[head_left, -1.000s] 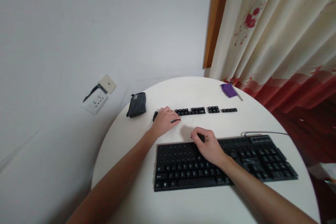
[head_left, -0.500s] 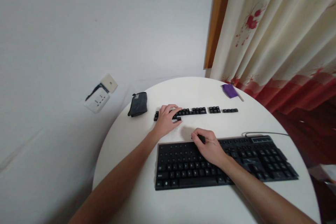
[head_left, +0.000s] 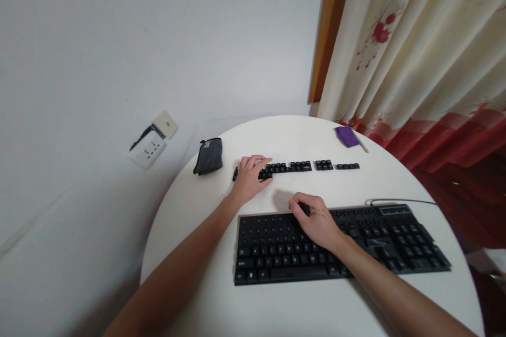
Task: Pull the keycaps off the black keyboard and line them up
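My left hand (head_left: 249, 176) lies over the left end of a row of loose black keycaps (head_left: 300, 166), fingers spread and thumb stretched out at the row's lower edge. Part of the row is hidden under that hand. My right hand (head_left: 314, 218) is closed around a small black-handled tool (head_left: 303, 207) with a thin wire end, which looks like a keycap puller. It is over the upper part of a black keyboard (head_left: 300, 274). At the keyboard's upper left, the keycaps are off and bare switches (head_left: 256, 229) show; the lower rows carry caps.
The round white table (head_left: 190, 226) stands against the wall. A dark zip pouch (head_left: 209, 157) lies at its left edge. At the back right are a purple cloth (head_left: 347, 137) and a thin stick (head_left: 361, 143). The keyboard cable (head_left: 399, 200) runs off to the right.
A keycap that stood slightly below the row, near my left thumb, now sits closer against the row. My right hand has hardly moved. The view has shifted very slightly.
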A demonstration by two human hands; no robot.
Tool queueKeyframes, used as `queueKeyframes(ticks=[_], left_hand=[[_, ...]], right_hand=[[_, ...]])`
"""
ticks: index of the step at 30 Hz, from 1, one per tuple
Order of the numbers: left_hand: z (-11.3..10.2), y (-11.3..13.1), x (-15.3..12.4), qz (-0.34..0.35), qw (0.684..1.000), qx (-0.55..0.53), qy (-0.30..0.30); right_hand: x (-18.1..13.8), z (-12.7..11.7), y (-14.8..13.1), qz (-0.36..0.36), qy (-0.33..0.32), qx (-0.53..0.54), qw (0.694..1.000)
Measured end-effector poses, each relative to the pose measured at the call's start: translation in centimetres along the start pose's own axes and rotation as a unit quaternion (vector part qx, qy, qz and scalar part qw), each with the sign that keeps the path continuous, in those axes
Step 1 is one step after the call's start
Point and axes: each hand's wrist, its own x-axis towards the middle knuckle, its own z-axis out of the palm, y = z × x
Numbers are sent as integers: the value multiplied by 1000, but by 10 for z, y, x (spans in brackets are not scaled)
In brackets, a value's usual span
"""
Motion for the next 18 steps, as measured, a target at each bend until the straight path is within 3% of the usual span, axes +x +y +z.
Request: queueKeyframes(ticks=[10,14,18], left_hand=[[-3,0,-2,4,1000,-8,-1],[-4,3,-3,32,999,-39,19],[-1,5,-4,102,988,-119,16]], right_hand=[[2,0,-2,13,9,11,1000],[2,0,-1,66,25,45,997],[5,-9,-8,132,26,92,987]])
